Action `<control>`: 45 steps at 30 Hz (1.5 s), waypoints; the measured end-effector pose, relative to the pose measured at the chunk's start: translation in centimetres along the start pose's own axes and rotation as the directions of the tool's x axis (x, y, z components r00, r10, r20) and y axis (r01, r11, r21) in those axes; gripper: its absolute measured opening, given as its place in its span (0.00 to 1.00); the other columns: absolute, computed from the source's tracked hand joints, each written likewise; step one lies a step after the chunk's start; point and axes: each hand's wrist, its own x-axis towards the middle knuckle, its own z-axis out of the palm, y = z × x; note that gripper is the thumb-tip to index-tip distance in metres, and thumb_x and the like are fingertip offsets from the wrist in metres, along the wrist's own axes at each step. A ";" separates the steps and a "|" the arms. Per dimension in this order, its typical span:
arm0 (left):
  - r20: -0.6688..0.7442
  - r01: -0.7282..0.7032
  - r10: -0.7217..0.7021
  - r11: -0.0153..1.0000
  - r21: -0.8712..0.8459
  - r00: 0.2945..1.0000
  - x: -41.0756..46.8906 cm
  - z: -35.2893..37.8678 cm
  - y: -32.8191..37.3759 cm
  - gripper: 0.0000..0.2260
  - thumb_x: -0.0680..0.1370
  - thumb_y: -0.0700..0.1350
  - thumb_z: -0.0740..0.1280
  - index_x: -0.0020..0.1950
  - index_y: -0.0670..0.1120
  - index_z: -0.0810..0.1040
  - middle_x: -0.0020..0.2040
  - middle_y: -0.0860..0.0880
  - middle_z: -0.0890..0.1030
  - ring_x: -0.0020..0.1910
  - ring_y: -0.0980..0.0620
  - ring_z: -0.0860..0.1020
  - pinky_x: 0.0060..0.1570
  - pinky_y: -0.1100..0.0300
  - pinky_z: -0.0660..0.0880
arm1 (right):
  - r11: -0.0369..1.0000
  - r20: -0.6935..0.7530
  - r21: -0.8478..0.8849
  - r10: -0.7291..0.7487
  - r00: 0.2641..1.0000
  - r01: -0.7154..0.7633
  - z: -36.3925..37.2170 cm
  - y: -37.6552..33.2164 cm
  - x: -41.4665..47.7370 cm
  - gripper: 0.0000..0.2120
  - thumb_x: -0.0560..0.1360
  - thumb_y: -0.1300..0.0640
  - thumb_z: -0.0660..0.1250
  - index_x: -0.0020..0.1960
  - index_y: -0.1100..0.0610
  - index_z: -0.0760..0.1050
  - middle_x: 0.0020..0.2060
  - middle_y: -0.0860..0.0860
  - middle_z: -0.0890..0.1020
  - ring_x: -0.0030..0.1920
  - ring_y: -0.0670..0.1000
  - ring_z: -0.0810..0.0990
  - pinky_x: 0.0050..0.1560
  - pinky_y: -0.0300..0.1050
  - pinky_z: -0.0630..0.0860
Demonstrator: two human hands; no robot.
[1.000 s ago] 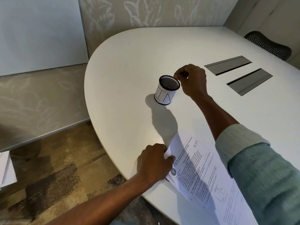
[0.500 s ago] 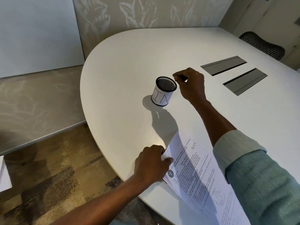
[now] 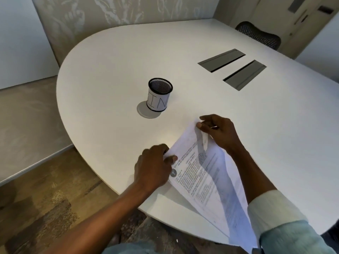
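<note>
White printed sheets (image 3: 207, 173) lie as a loose stack at the near rim of the pale surface (image 3: 110, 70), one end hanging out past the edge toward the person. The left hand (image 3: 152, 167) holds the stack's near-left corner, its fingers curled under and the thumb pressed on top, so the pile is pinched in place. The right hand (image 3: 218, 131) has the far corner of the top sheet nipped between thumb and forefinger (image 3: 203, 117), with the other fingers loosely spread, and that sheet arches up off the ones below.

The step in hand looks like peeling one page free of the stack. The next move probably calls for the left hand to keep the lower pages pinned while the right draws its page up and away. Whether only one page has been caught cannot be told at the lifted corner.

The overhanging end is the weak spot, since a slack hold could let pages slide off toward the carpeted floor (image 3: 45, 208). A black mesh pen cup (image 3: 159, 96) with a paper label stands well apart, beyond the hands. Between it and the sheets, and out to the right, there is open room. Two grey hatches (image 3: 222, 59) are set flush in the surface farther off, so they should not snag a moving page.
</note>
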 end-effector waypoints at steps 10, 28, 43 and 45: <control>-0.156 -0.287 0.276 0.956 -0.056 0.949 3.6 -5.9 4.9 0.16 0.79 0.53 0.77 0.37 0.46 0.79 0.31 0.49 0.80 0.35 0.43 0.80 0.39 0.52 0.75 | 0.900 0.013 0.433 0.043 0.999 -0.044 -4.9 1.8 -5.4 0.18 0.70 0.58 0.84 0.58 0.56 0.87 0.55 0.55 0.90 0.53 0.59 0.91 0.54 0.54 0.88; -0.121 -0.330 0.350 0.635 -0.698 0.929 5.2 -3.7 10.2 0.05 0.83 0.39 0.74 0.56 0.49 0.85 0.49 0.58 0.90 0.52 0.53 0.89 0.54 0.55 0.86 | 0.781 -0.603 0.532 0.078 0.794 0.327 -7.4 -4.9 -10.3 0.12 0.74 0.62 0.80 0.57 0.54 0.87 0.53 0.52 0.91 0.50 0.52 0.89 0.54 0.49 0.85; -0.076 -0.314 0.343 0.721 -0.617 0.936 4.9 1.2 7.3 0.07 0.84 0.49 0.67 0.62 0.53 0.81 0.55 0.59 0.86 0.49 0.65 0.84 0.44 0.68 0.80 | 0.807 -0.665 0.550 0.268 0.697 0.215 0.1 -2.1 -13.9 0.16 0.81 0.65 0.73 0.66 0.55 0.81 0.60 0.47 0.89 0.59 0.49 0.87 0.57 0.42 0.83; -0.079 -0.306 0.331 0.722 -0.621 0.940 5.0 1.1 7.4 0.07 0.84 0.50 0.67 0.61 0.55 0.80 0.54 0.60 0.87 0.48 0.66 0.84 0.41 0.69 0.80 | 0.814 -0.674 0.541 0.270 0.687 0.211 0.1 -2.4 -13.8 0.15 0.82 0.66 0.71 0.65 0.53 0.81 0.59 0.45 0.89 0.59 0.50 0.87 0.59 0.45 0.84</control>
